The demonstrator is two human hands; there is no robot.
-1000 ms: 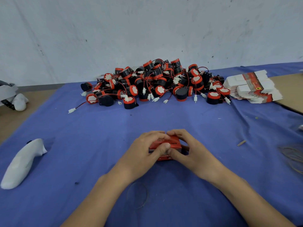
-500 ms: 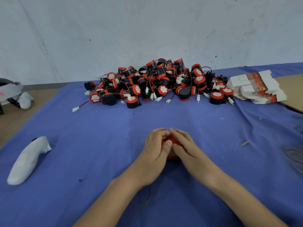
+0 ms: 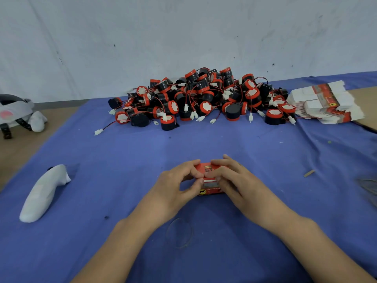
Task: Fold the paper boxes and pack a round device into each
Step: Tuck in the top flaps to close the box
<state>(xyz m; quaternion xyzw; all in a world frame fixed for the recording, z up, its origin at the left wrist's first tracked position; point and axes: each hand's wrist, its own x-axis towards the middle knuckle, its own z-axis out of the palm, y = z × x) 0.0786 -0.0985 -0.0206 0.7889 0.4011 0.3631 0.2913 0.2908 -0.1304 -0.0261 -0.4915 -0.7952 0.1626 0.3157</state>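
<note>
Red paper box [image 3: 210,181]: sits low at the middle of the surface, near the person, held between both hands; only its top face and front face show
Box axis: the long side runs left to right across the view; the printed front face, with a yellow round mark at its left end, is turned toward the person, and the lettered top face looks up
Left grip [image 3: 175,188]: grasping the box's left end, fingers curled over the top, thumb pressed on the front face beside the yellow mark
Right grip [image 3: 238,180]: grasping the right end, fingers bent over the top and down the front, covering most of that half
Fingertips: those of both hands meet over the middle of the top face
Blue cloth [image 3: 122,160]: covers the surface under the box and both forearms
Round devices [image 3: 204,99]: a black and red heap with red wires and white plugs, at the far edge by the wall, well apart from the box
Flat boxes [image 3: 326,103]: a stack of unfolded white and red blanks just to the right of the heap
White controller [image 3: 44,193]: lies on the cloth, far left
</note>
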